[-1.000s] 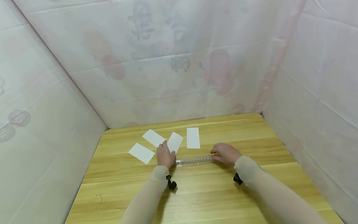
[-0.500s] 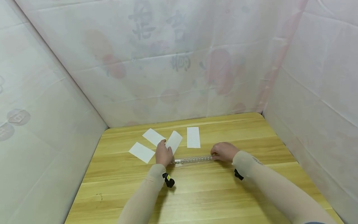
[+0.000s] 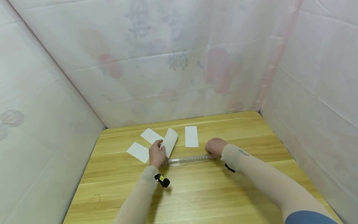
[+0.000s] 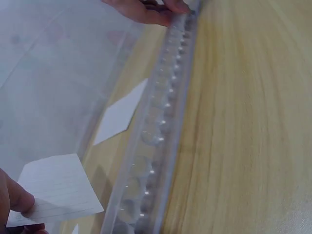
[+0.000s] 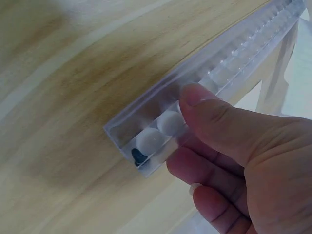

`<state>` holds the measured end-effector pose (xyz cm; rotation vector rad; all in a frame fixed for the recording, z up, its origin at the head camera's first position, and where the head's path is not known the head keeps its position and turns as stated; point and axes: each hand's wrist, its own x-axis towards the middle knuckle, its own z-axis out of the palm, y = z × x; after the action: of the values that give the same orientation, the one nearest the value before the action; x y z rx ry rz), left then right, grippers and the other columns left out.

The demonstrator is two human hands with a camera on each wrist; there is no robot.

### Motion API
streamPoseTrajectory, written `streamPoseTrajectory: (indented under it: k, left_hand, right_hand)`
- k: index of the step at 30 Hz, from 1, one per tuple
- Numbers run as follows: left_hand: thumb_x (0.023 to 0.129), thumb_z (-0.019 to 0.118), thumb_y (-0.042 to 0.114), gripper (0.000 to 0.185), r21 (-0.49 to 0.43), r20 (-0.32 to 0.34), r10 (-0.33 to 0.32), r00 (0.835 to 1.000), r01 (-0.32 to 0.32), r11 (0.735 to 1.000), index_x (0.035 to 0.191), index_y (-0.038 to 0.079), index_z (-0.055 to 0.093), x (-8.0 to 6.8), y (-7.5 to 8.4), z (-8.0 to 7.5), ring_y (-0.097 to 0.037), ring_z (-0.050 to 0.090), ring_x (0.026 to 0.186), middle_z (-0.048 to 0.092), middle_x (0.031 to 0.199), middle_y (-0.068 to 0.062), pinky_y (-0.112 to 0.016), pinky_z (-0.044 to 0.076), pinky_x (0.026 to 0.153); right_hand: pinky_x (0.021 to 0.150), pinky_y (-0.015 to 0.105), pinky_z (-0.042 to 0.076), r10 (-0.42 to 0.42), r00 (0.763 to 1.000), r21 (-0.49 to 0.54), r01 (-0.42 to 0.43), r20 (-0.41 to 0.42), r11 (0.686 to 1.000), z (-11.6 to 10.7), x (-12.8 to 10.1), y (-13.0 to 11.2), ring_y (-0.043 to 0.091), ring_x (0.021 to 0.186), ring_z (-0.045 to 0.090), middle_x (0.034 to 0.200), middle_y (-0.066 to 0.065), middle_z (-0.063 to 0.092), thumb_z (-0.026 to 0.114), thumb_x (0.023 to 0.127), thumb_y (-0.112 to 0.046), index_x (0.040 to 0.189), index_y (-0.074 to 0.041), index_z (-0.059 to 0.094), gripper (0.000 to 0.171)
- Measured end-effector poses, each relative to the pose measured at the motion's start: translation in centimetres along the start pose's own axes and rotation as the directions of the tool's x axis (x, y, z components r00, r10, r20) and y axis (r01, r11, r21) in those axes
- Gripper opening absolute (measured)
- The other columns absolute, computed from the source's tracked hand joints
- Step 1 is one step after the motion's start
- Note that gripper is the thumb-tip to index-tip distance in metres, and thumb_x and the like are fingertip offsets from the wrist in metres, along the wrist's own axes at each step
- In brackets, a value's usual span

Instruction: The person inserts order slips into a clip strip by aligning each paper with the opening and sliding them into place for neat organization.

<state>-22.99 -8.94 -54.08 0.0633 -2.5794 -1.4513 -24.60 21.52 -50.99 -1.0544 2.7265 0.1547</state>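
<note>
A long clear plastic strip with a row of round hollows lies crosswise between my hands, a dark mark on its right end. My right hand pinches that end; in the right wrist view the thumb lies on top and the fingers curl at the side of the strip. At the strip's left end, my left hand holds a white lined paper slip between thumb and fingers. The left wrist view shows the thumb pressing on the slip, which is tilted up beside the strip.
Two white slips lie left of my left hand, the farther slip and the nearer slip. Another lined slip lies behind the strip. The wooden table is bounded by pale fabric walls at back and sides.
My left hand has moved a little left, and the slip it holds has lifted and tilted off the table. My right hand has shifted slightly left and curled tighter on the strip's end.
</note>
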Motion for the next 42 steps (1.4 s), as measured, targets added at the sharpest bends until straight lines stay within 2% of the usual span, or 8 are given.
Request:
streamPoseTrajectory:
  k: [4, 12, 20, 23, 28, 33, 39, 42]
  left_hand:
    - [0.093, 0.058, 0.006, 0.021, -0.047, -0.040, -0.015, 0.999, 0.014, 0.999, 0.111, 0.003, 0.067, -0.8, 0.2, -0.8, -0.018, 0.057, 0.076, 0.065, 0.095, -0.009, -0.032, 0.049, 0.061]
    - [0.093, 0.060, 0.010, 0.016, -0.116, -0.039, -0.035, 0.999, 0.030, 0.993, 0.104, 0.001, 0.066, -2.8, 0.2, -2.6, -0.018, 0.056, 0.074, 0.062, 0.086, -0.007, -0.030, 0.047, 0.062]
    - [0.094, 0.056, 0.004, 0.048, -0.263, 0.122, -0.095, 0.988, 0.124, 0.957, 0.140, 0.017, 0.047, -4.9, -0.4, -4.1, -0.015, 0.046, 0.062, 0.051, 0.099, -0.011, -0.026, 0.041, 0.048]
    - [0.093, 0.056, 0.001, 0.043, -0.282, 0.176, -0.080, 0.981, 0.128, 0.951, 0.134, 0.014, 0.055, -5.7, -0.6, -4.1, -0.015, 0.044, 0.060, 0.050, 0.104, -0.013, -0.024, 0.039, 0.044]
    - [0.092, 0.060, 0.002, 0.025, -0.246, 0.267, -0.050, 0.962, 0.118, 0.962, 0.116, 0.004, 0.065, -6.9, -1.0, -3.8, -0.017, 0.048, 0.067, 0.054, 0.090, -0.010, -0.024, 0.044, 0.049]
    - [0.091, 0.061, 0.003, 0.019, -0.206, 0.308, -0.011, 0.951, 0.078, 0.975, 0.108, 0.002, 0.069, -7.7, -1.5, -3.5, -0.015, 0.051, 0.068, 0.057, 0.081, -0.007, -0.022, 0.044, 0.052]
    - [0.090, 0.059, -0.001, 0.031, -0.227, 0.365, -0.008, 0.931, 0.098, 0.969, 0.121, 0.000, 0.062, -8.2, -1.9, -3.3, -0.011, 0.048, 0.061, 0.062, 0.104, -0.014, -0.021, 0.042, 0.046]
    - [0.090, 0.059, -0.002, 0.039, -0.224, 0.381, -0.014, 0.924, 0.107, 0.969, 0.129, -0.001, 0.056, -8.3, -2.1, -3.1, -0.012, 0.047, 0.062, 0.060, 0.104, -0.015, -0.021, 0.042, 0.046]
  right_hand:
    - [0.053, 0.025, 0.040, -0.006, 1.000, -0.024, 0.006, 0.023, 1.000, -0.2, 0.1, -0.3, 0.005, 0.051, 0.039, 0.054, -0.013, 0.048, 0.082, 0.074, -0.018, 0.055, -0.022, 0.052, 0.036]
    - [0.054, 0.026, 0.043, -0.008, 1.000, -0.028, 0.008, 0.024, 1.000, -0.7, 0.2, -0.4, 0.005, 0.052, 0.045, 0.056, -0.014, 0.050, 0.082, 0.075, -0.022, 0.056, -0.023, 0.053, 0.035]
    - [0.055, 0.027, 0.042, -0.009, 1.000, -0.010, 0.009, 0.025, 1.000, -0.2, 0.2, -0.4, 0.005, 0.052, 0.044, 0.056, -0.014, 0.049, 0.082, 0.076, -0.022, 0.056, -0.024, 0.054, 0.034]
    - [0.055, 0.027, 0.042, -0.007, 1.000, -0.007, 0.007, 0.014, 1.000, -0.2, 0.1, -0.4, 0.006, 0.052, 0.043, 0.056, -0.014, 0.049, 0.081, 0.076, -0.020, 0.056, -0.024, 0.054, 0.034]
    - [0.055, 0.027, 0.041, 0.003, 1.000, 0.009, -0.003, 0.017, 1.000, -0.1, 0.2, -0.6, 0.006, 0.052, 0.042, 0.056, -0.013, 0.050, 0.081, 0.077, -0.021, 0.057, -0.023, 0.054, 0.034]
    - [0.055, 0.026, 0.041, 0.010, 1.000, 0.006, -0.010, 0.017, 1.000, 0.2, 0.1, -0.7, 0.006, 0.053, 0.042, 0.057, -0.013, 0.049, 0.083, 0.075, -0.025, 0.058, -0.024, 0.053, 0.035]
    - [0.056, 0.027, 0.041, 0.012, 0.999, 0.018, -0.013, 0.029, 1.000, 0.0, 0.1, -0.7, 0.007, 0.053, 0.043, 0.057, -0.013, 0.050, 0.082, 0.076, -0.026, 0.058, -0.023, 0.054, 0.034]
    - [0.056, 0.027, 0.041, 0.010, 0.999, 0.021, -0.011, 0.031, 1.000, -0.1, 0.1, -0.8, 0.006, 0.053, 0.043, 0.057, -0.013, 0.050, 0.082, 0.076, -0.026, 0.058, -0.023, 0.054, 0.034]
